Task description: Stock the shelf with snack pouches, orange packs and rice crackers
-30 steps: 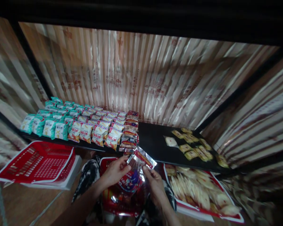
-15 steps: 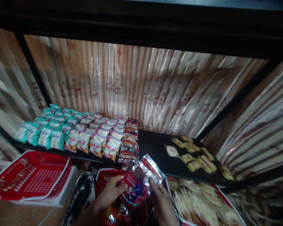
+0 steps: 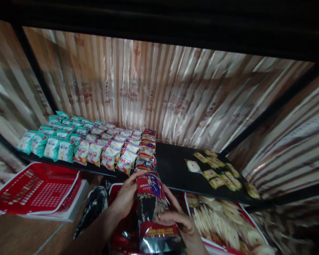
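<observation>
Holding a dark red and black packet [image 3: 146,209] at the near middle of the scene, just before the front edge of a black shelf [image 3: 175,173], the person has both hands on it. The left hand [image 3: 126,198] grips its left edge, towards the far end, and the right hand [image 3: 179,216] clasps its right side, with the thumb laid across the front. The packet's silvery end points near.

Just beyond it, a column of dark red packets [image 3: 146,154] runs towards the back of the shelf. Left of these stand rows of white packets with striped tops [image 3: 110,157], and at the far left rows of teal packets [image 3: 52,148]. On the right part of the shelf lie a white round packet [image 3: 193,165] and scattered yellow packets [image 3: 216,182].

Below the shelf, a red basket [image 3: 49,193] sits at the left on a white box [image 3: 78,203]; another at the right holds pale packets [image 3: 215,216]. Striped sheeting [image 3: 138,81] hangs behind everything.
</observation>
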Motion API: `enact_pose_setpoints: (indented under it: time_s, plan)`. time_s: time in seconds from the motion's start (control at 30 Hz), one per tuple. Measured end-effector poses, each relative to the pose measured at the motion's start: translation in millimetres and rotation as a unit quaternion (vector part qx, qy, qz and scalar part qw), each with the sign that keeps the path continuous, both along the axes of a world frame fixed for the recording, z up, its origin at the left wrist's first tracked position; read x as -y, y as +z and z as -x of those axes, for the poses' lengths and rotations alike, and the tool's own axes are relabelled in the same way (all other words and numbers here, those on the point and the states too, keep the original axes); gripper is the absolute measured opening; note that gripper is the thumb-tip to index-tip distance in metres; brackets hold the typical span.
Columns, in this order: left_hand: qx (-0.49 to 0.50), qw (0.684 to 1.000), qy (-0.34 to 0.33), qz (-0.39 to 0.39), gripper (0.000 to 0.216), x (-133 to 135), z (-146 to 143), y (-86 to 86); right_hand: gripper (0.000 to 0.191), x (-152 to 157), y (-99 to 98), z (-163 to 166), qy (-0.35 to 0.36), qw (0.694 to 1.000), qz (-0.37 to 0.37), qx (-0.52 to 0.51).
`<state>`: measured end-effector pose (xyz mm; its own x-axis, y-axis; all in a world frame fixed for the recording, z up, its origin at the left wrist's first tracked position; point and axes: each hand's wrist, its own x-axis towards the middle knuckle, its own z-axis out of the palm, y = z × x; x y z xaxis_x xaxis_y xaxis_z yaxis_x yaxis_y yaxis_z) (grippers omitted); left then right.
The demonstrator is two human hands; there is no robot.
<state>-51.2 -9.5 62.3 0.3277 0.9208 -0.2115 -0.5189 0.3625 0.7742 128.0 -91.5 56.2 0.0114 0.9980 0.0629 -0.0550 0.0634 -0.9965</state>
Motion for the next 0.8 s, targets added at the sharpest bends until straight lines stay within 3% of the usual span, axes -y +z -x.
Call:
enact_pose_setpoints:
  time_s: [0.2, 0.4, 0.5, 0.63, 0.8]
  plan:
    - [0.026, 0.996, -0.044, 0.071, 0.058, 2, -6, 9.3, 0.020, 3, 2.0, 15, -0.077, 0.995, 0.070, 0.006]
    - [0.029, 0.997, -0.055, 0.036, 0.082, 4, -10, -1.9, 0.020, 4, -6.1, 6, -0.057, 0.994, 0.059, 0.066]
    - [0.048, 0.997, -0.030, 0.045, 0.094, 1, -11, -3.4, 0.043, 5, -5.0, 6, -0.049, 0.995, 0.084, -0.019]
    - [0.043, 0.998, -0.045, 0.021, 0.107, -2, -14, -1.4, 0.071, -5, 0.1, 10, -0.115, 0.965, 0.110, -0.210]
    - [-0.018, 0.998, -0.063, -0.002, 0.099, -9, -27, -14.3, 0.051, -30, -8.0, 8, -0.170, 0.942, 0.187, -0.221]
